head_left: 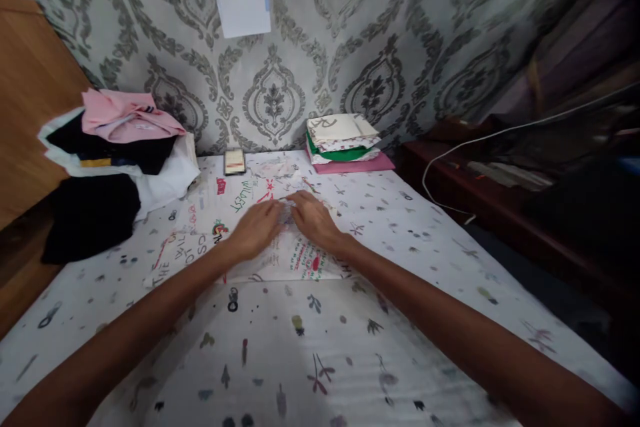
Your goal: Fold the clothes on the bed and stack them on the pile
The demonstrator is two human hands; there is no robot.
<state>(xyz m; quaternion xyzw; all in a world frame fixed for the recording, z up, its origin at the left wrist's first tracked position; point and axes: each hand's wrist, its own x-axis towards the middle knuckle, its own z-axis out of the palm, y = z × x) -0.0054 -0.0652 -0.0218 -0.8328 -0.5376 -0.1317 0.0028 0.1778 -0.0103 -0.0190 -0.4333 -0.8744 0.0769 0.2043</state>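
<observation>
A white shirt [260, 270] covered in coloured lettering and drawings lies spread over the bedsheet in front of me. My left hand [257, 227] and my right hand [316, 220] meet near its middle, almost touching. Both have their fingers bent down and closed on the fabric, which bunches slightly between them. The fingertips are partly hidden by the backs of the hands. Lettered cloth extends flat to the left of my left hand and below both hands. Its far part looks crumpled beyond my fingers.
Folded clothes [345, 143] form a stack at the back right. A looser pile with a pink garment [130, 117] and black cloth [95, 217] sits left. A small framed card [235, 162] stands near the patterned wall. A white cable [480, 137] hangs over dark furniture at right.
</observation>
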